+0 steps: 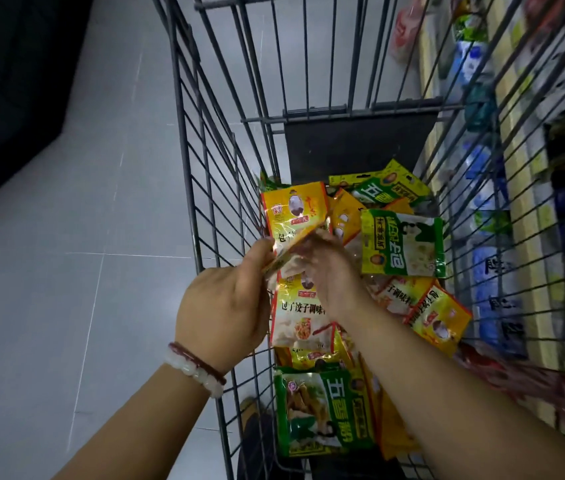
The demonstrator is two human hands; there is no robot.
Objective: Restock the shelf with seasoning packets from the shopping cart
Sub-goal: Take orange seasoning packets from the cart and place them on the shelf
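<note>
The shopping cart (225,188) fills the middle of the view, its wire walls rising on the left, right and far sides, so the only way in is from above. To its left lies open grey floor (66,271); on its right the shelf (523,258) runs just beside the wire wall, stocked with blurred goods. Seasoning packets (402,242), yellow and green, lie loose in the cart bottom, piled from the near end to the far end. Both hands are down inside the cart over the pile. The left hand (225,306), with a bead bracelet (194,368) at the wrist, has its grip closed on a yellow packet (294,213), thumb and fingers pinching its lower edge so it stands above the heap near the left wall. The right hand (329,271) is blurred; its fingers meet the same packet's lower corner, but how wide its grip is I cannot tell.
</note>
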